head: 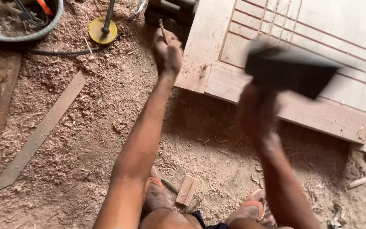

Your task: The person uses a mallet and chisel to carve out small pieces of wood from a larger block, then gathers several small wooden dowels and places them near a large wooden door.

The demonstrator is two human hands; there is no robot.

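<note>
My left hand (167,51) is closed around a thin metal tool, a chisel or nail punch (163,32), held upright just off the near left corner of a pale wooden door panel (217,80). My right hand (255,112) is raised and blurred with motion, gripping a dark heavy block-shaped mallet head (289,70) in the air over the panel's lower rail. A small notch or chip (203,71) shows in the panel's corner near the left hand.
Sawdust and shavings cover the floor. A long wood strip (39,133) lies at left, a small offcut (187,190) between my sandalled feet (255,208). A yellow disc with a rod (103,29) and a grey basin of tools (18,19) sit at the top left.
</note>
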